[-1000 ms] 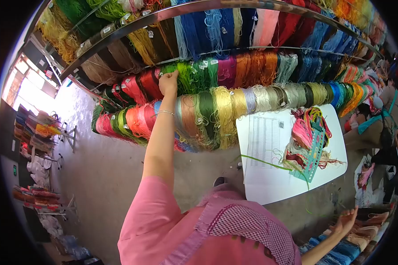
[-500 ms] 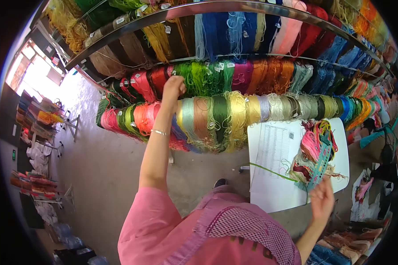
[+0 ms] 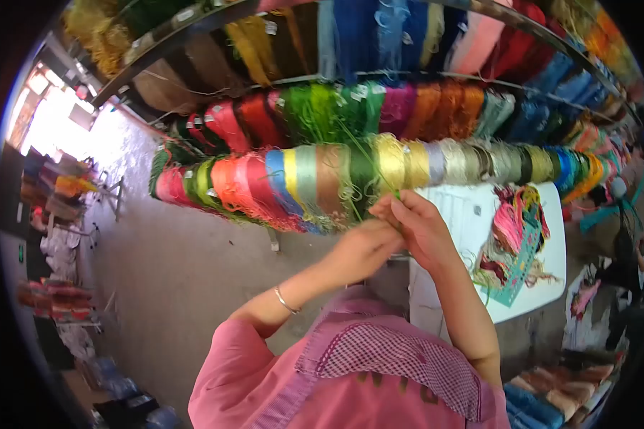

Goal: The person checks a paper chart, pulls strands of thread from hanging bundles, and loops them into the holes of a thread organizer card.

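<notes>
My two hands meet in front of the row of thread skeins. Between the thumb and finger of my right hand is a green thread, which stretches up and left towards the green skeins. Against it my left hand is closed and slightly blurred, its fingertips partly hidden by the right; what it grips cannot be made out. On the white table to the right lies a teal strip with holes, beside a bundle of mixed threads.
A long rail of coloured skeins crosses in front of me, with more skeins hung above behind a metal bar. A printed sheet rests on the table. Folded yarn piles sit at lower right.
My left hand has come down from the green skeins to the middle. My right hand has left the teal strip and moved up and left to meet it, with green thread in its fingers.
</notes>
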### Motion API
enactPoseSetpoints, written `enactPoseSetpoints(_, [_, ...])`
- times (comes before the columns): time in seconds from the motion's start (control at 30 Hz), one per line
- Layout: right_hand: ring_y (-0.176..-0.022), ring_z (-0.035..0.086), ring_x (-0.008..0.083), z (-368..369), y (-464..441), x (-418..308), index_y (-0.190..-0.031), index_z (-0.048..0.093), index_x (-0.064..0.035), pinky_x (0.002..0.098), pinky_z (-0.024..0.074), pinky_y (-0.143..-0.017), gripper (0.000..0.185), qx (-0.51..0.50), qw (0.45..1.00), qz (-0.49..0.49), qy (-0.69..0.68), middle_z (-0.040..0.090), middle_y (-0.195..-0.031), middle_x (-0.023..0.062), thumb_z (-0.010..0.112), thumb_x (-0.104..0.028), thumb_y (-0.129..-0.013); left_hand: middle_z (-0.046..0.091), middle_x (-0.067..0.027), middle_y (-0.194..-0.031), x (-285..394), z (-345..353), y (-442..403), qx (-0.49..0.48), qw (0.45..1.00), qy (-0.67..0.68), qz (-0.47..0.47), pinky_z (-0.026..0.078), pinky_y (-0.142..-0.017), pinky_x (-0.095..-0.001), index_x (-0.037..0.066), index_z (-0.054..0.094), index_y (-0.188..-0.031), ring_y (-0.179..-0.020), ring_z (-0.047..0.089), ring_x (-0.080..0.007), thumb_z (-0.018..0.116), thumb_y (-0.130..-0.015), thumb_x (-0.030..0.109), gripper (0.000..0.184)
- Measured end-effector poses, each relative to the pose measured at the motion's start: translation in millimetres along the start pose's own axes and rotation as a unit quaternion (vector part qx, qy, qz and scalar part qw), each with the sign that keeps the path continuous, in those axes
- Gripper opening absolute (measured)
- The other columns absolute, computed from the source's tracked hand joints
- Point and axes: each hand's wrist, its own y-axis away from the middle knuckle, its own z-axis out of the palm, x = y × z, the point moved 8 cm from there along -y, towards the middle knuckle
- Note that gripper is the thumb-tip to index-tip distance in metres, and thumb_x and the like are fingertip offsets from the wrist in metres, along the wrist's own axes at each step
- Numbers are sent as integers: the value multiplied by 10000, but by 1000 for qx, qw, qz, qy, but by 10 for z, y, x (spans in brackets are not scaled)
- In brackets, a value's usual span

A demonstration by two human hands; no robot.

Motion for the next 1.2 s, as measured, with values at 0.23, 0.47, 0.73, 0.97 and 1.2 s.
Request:
enactPoseSetpoints(0.23, [-913,609,114,14,82,-224,-1292,542,17,257,458,-839,340,-24,999,-41,15,672,-1032,59,482,-157,-1006,670,-88,-889,-552,-221,-137,105,877,415,-218,487,-817,-290,-58,651,-1017,-847,653,-190,424,-990,280,408])
enactPoseSetpoints(0.47, [-818,640,137,-77,117,-184,-1252,567,17,253,459,-747,325,-22,999,-33,34,681,-1062,76,473,-188,-1018,652,-78,-775,-278,-73,-397,24,846,484,-221,455,-625,-260,-35,675,-988,-651,594,-152,504,-998,329,402])
enactPoseSetpoints(0.73, [-825,678,131,-102,149,-261,-1177,601,1,233,490,-719,283,29,997,-35,65,684,-1039,65,466,-189,-1017,691,-105,-964,-341,-57,-442,43,857,473,-199,512,-723,-290,-52,673,-1017,-832,637,-146,596,-946,147,225])
enactPoseSetpoints(0.97, [-791,704,187,-183,173,-221,-1135,619,33,249,520,-678,281,100,987,-10,121,697,-1030,118,474,-175,-1014,702,-92,-929,-305,-130,-459,93,867,459,-172,518,-675,-257,-73,675,-1056,-743,628,-122,585,-957,146,257])
enactPoseSetpoints(1.2, [-730,631,125,-358,285,-341,-1004,650,-24,227,492,-641,240,160,966,-158,128,668,-898,61,513,-221,-996,663,-43,-881,-346,-80,-493,139,834,514,-145,497,-740,-281,-4,626,-1015,-769,599,-117,512,-993,175,213])
